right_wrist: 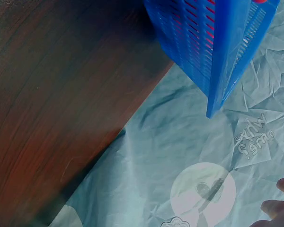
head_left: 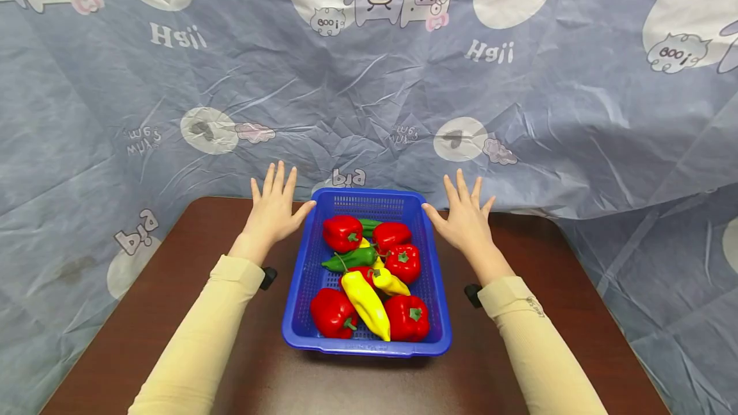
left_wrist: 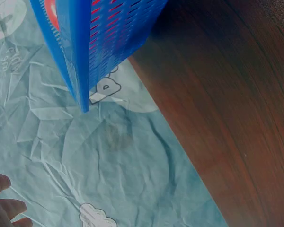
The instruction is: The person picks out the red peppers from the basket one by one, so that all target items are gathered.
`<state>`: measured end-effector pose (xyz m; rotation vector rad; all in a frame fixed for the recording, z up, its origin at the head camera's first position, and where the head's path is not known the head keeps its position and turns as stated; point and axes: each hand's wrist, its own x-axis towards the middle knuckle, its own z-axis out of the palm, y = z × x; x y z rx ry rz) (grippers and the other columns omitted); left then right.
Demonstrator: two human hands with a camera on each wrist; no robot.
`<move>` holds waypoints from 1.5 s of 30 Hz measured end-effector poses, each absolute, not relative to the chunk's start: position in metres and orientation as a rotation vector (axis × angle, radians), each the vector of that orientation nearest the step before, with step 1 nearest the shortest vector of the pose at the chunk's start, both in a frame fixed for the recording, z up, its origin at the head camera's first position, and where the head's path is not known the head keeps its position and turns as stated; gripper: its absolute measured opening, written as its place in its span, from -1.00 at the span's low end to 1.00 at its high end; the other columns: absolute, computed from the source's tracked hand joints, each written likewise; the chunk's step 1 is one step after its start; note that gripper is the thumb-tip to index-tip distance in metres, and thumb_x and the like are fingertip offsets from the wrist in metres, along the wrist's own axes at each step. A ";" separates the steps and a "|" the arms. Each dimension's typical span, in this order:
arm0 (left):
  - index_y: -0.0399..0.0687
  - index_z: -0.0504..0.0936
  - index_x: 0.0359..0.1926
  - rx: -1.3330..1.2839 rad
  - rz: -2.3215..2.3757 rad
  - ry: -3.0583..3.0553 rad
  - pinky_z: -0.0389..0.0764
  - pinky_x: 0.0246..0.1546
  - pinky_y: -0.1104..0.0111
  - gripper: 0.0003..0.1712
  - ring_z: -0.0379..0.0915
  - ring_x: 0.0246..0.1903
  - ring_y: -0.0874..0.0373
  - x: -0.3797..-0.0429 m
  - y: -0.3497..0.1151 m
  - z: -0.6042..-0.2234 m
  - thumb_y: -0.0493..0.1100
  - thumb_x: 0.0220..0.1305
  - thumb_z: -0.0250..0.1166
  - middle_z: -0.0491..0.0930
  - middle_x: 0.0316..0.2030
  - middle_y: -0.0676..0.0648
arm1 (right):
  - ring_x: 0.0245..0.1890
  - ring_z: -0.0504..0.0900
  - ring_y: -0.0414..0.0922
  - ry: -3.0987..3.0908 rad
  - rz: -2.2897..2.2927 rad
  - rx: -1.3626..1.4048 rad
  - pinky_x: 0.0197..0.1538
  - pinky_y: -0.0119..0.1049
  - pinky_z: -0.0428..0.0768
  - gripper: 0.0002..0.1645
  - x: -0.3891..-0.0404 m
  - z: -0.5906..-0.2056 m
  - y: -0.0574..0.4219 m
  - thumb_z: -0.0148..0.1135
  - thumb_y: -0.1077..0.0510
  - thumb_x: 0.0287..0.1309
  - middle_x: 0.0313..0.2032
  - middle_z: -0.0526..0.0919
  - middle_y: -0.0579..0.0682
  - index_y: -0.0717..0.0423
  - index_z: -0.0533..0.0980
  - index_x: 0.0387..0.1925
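Note:
A blue plastic basket (head_left: 369, 348) with slotted walls stands on the table, full of peppers. Several red bell peppers (head_left: 333, 312) lie around its sides, with a long yellow pepper (head_left: 366, 306) across the front middle and a shorter yellow one (head_left: 391, 283) behind it. A pointed green pepper (head_left: 349, 260) lies near the centre; a ridged green piece (head_left: 371, 228) is partly hidden at the back. My left hand (head_left: 271, 213) is held beside the far left corner, fingers spread, thumb tip close to the rim. On the other side, my right hand (head_left: 467, 218) mirrors it. Both hold nothing.
The brown wooden table (head_left: 536, 312) extends on both sides of the basket. Behind its far edge hangs a wrinkled grey-blue cloth (head_left: 369, 95) with cartoon prints. Dark wrist devices (head_left: 473, 295) show at both cuffs.

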<state>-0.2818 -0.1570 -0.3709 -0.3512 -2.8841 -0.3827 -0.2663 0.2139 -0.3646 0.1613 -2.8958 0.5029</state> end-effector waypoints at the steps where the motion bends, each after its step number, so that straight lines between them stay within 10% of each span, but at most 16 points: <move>1: -0.17 -0.14 0.56 -0.351 -0.387 -2.883 -0.37 0.38 -0.35 0.01 -0.48 0.54 -0.24 -0.282 -0.158 -0.371 0.31 0.40 0.02 -0.29 0.54 -0.35 | 0.49 -0.55 0.30 -2.894 0.503 0.165 0.30 0.53 -0.45 0.03 -0.266 -0.364 0.214 -0.08 -0.42 0.33 0.57 -0.30 0.17 0.05 -0.11 0.57; 28: -0.19 -0.15 0.56 -0.327 -0.587 -2.879 -0.32 0.40 -0.33 -0.02 -0.47 0.53 -0.27 -0.272 -0.168 -0.359 0.27 0.42 0.02 -0.30 0.54 -0.36 | 0.51 -0.47 0.30 -2.919 0.617 0.192 0.33 0.52 -0.37 0.04 -0.251 -0.349 0.183 -0.04 -0.42 0.30 0.57 -0.25 0.14 0.03 -0.07 0.56; 45: -0.25 -0.17 0.55 -0.311 -0.761 -2.874 -0.03 0.41 -0.25 -0.01 -0.24 0.48 -0.39 -0.264 -0.178 -0.380 0.21 0.42 0.06 -0.22 0.52 -0.41 | 0.50 -0.08 0.34 -2.924 0.798 0.176 0.44 0.29 0.05 0.01 -0.244 -0.357 0.166 0.08 -0.32 0.30 0.54 -0.07 0.24 0.14 0.02 0.53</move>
